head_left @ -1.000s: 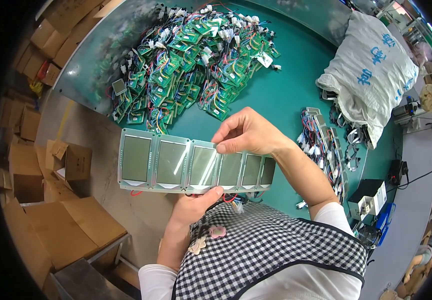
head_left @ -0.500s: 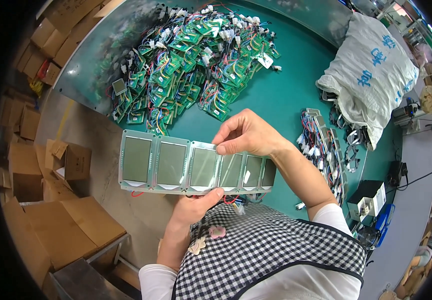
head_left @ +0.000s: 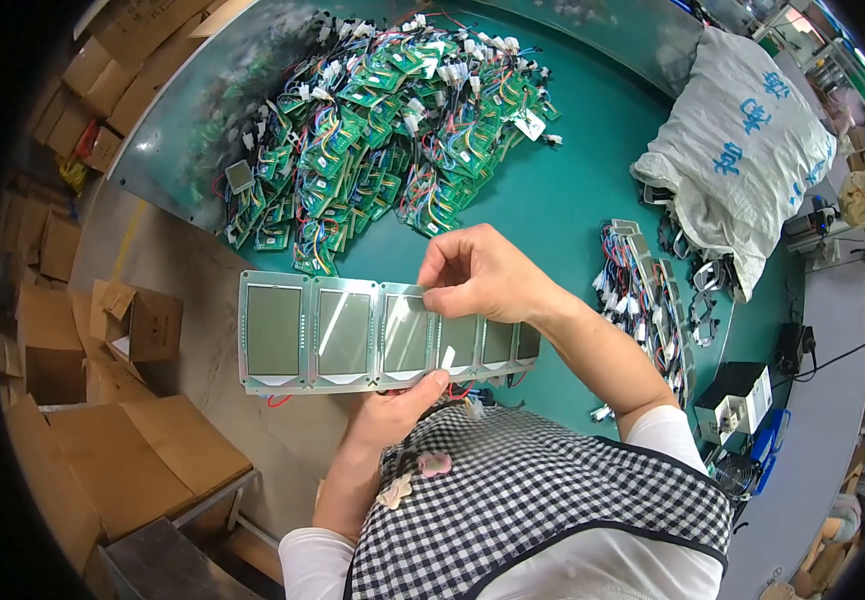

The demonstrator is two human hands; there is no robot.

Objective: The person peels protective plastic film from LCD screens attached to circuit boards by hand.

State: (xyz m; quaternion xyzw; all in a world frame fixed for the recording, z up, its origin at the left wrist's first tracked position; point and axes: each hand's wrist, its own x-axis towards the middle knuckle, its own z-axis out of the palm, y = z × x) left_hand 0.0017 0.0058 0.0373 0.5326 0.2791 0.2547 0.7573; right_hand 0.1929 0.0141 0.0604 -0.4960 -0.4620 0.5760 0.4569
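Observation:
In front of my body is a joined strip of LCD display boards (head_left: pixel 275 332), with several grey screens side by side and red wires below. My left hand (head_left: pixel 393 410) grips its lower edge near the middle, thumb on the front and the fingers hidden behind. At the upper edge, by the third screen, my right hand (head_left: pixel 478 275) is closed in a pinch, thumb and forefinger together on the strip. Whether a thin film is between those fingertips cannot be made out. Light glares off the screens, and my right hand covers part of the upper edge.
On the green table (head_left: pixel 573 150), a large heap of green circuit boards (head_left: pixel 373 120) with coloured wires lies at the far left. More wired boards (head_left: pixel 643 300) lie at the right, near a white woven sack (head_left: pixel 738 150). Cardboard boxes (head_left: pixel 143 440) stand on the floor to the left.
The strip has turned slightly, its right end tipping away and its left end dropping a little. The glare has shifted across the screens. My right hand has stayed pinched at the upper edge.

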